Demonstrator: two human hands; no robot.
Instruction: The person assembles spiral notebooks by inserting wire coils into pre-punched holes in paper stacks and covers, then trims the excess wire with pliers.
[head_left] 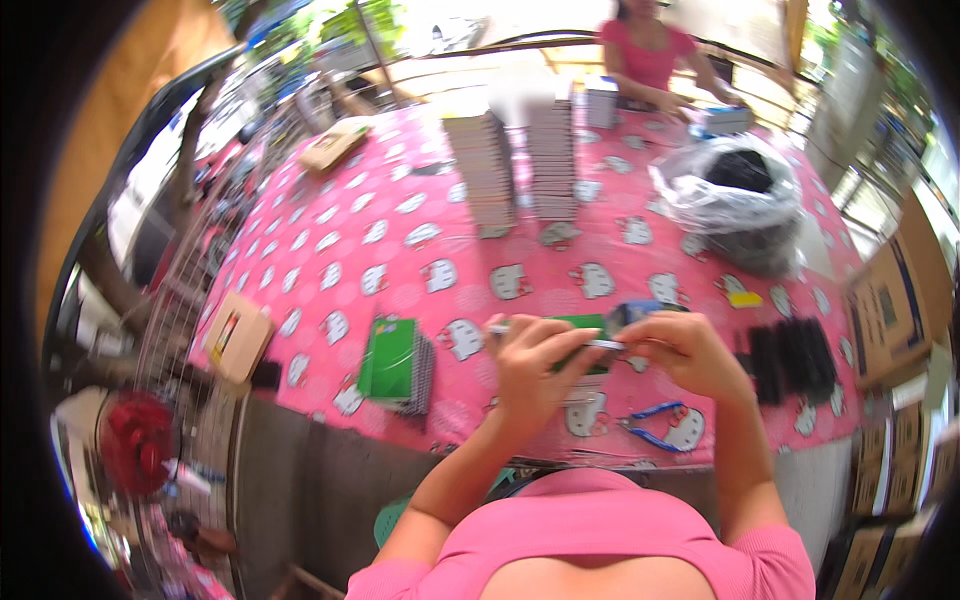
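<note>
Left hand point(535, 362) and right hand point(682, 352) both grip a small green spiral-bound notebook point(585, 335) over the pink cartoon-print tablecloth point(400, 230); blue-handled pliers point(655, 425) lie just below.

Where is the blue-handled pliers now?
In the head view, the blue-handled pliers lies on the pink tablecloth near its front edge, just below the right hand.

An open-air workshop: notebook stacks point(482, 170) on a pink-clothed table point(400, 240), cardboard boxes point(895, 300) beside.
</note>
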